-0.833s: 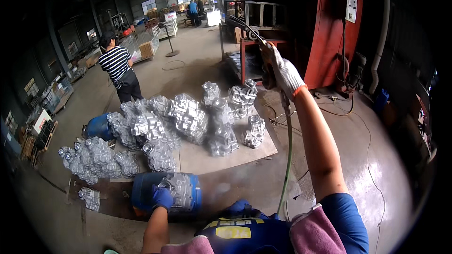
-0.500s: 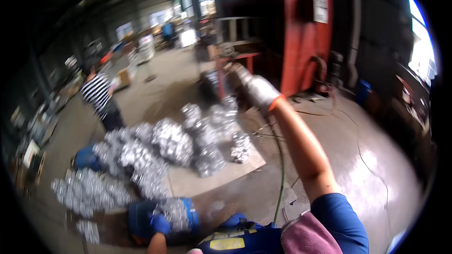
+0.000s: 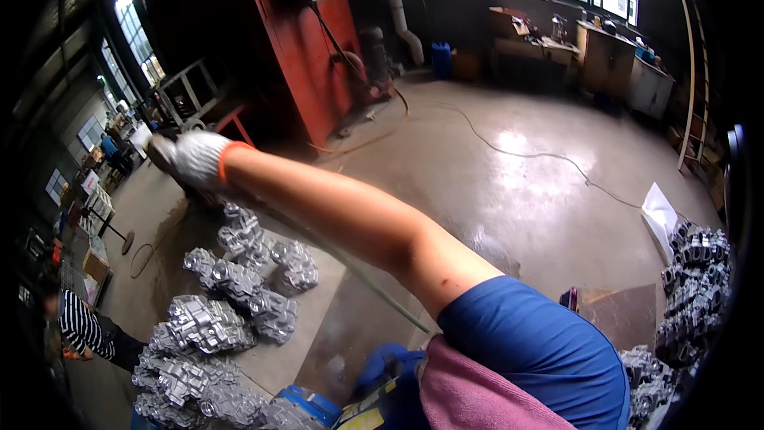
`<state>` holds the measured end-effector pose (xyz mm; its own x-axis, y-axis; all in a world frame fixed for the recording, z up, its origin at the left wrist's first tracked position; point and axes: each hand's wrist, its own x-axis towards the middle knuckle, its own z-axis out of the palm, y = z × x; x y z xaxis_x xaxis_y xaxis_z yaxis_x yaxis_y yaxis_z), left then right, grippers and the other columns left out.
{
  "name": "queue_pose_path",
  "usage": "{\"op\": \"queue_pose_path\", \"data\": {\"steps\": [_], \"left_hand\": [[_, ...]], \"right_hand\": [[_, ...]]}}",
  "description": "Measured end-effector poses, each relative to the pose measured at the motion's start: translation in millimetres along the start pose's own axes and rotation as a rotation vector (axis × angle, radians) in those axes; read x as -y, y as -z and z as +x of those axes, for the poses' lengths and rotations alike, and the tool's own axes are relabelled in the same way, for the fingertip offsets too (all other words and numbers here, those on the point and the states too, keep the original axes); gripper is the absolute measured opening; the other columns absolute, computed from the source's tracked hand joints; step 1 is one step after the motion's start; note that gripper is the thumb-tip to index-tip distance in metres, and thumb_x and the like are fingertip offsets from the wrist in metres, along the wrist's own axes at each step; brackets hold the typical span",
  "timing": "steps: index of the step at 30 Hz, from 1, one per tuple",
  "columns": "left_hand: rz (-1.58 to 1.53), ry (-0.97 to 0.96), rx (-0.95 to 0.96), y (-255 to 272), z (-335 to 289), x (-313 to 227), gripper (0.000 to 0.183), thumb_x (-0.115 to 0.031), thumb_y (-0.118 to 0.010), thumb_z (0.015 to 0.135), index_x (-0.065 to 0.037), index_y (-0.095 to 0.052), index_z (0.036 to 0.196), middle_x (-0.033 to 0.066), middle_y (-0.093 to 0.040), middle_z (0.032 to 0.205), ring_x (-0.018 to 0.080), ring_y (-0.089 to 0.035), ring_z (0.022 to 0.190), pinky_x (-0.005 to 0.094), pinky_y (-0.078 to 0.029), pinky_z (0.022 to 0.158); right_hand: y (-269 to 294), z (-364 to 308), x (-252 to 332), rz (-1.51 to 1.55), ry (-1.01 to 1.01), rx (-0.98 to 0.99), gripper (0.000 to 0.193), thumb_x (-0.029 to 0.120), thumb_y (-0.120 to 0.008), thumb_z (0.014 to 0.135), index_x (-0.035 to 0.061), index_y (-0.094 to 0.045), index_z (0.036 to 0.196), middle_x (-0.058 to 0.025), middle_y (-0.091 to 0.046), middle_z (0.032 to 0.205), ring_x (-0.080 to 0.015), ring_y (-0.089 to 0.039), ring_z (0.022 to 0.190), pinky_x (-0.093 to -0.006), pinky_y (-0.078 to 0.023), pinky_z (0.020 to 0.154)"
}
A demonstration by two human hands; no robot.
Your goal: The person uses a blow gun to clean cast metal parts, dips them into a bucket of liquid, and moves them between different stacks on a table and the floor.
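Observation:
My right arm reaches out to the left across the view. On my right hand is a white knit glove with an orange cuff and darkened fingers. Motion smears the fingers, so whether they hold anything does not show. Below that hand lie silver metal castings in a loose heap on a pale board. A green hose passes under my forearm towards my body. At the bottom edge, part of a blue container shows beside the castings. My left hand is out of sight.
A tall red cabinet stands beyond my arm. Stacked castings rise at the right, beside a white sheet. A cable crosses the floor. Another person in a striped top is at the far left.
The view has swung to the right, bringing the window, benches and right-hand castings in. My blue-gloved left hand, earlier at the blue container, has left the picture. My right arm remains stretched out.

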<state>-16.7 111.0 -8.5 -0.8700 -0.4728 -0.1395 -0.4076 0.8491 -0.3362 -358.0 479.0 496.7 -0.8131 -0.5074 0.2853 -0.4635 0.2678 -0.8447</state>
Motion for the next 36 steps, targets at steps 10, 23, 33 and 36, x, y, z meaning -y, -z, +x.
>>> {"op": "queue_pose_path", "data": {"steps": [10,23,33,36], "left_hand": [[0.024,0.015,0.027,4,6,-14,0.044,-0.052,-0.067,0.070,-0.012,-0.073,0.088,0.0136,-0.070,0.092,0.0290,-0.065,0.092,0.0554,-0.019,0.111],[0.021,-0.041,0.018,3,23,-14,0.044,-0.051,-0.067,0.071,-0.012,-0.073,0.090,0.0129,-0.070,0.094,0.0290,-0.065,0.094,0.0554,-0.020,0.111],[0.035,-0.057,0.006,-8,19,-14,0.044,-0.051,-0.067,0.071,-0.012,-0.073,0.090,0.0124,-0.070,0.096,0.0289,-0.064,0.095,0.0553,-0.021,0.111],[0.037,0.025,0.003,-16,2,23,0.043,-0.051,-0.067,0.072,-0.012,-0.072,0.091,0.0122,-0.070,0.096,0.0289,-0.064,0.095,0.0553,-0.021,0.110]], "right_hand": [[-18,-59,-41,0.013,-0.001,0.239,0.048,0.050,-0.036,0.097,0.0105,-0.063,0.101,-0.0117,-0.065,0.078,-0.0261,-0.062,0.065,-0.0381,-0.049,0.065],[-168,-212,-304,0.764,-0.438,0.628,0.046,0.048,-0.054,0.092,0.0134,-0.051,0.121,0.0013,-0.055,0.080,-0.0090,-0.053,0.062,-0.0261,-0.048,0.060],[-119,-187,-236,0.750,-0.409,0.569,0.026,0.036,-0.049,0.098,0.0122,-0.055,0.107,-0.0006,-0.054,0.076,-0.0099,-0.053,0.061,-0.0297,-0.050,0.056],[-115,-146,-175,0.766,-0.461,0.647,0.041,0.049,-0.042,0.096,0.0098,-0.054,0.091,-0.0042,-0.054,0.067,-0.0147,-0.057,0.055,-0.0322,-0.051,0.048]]}}
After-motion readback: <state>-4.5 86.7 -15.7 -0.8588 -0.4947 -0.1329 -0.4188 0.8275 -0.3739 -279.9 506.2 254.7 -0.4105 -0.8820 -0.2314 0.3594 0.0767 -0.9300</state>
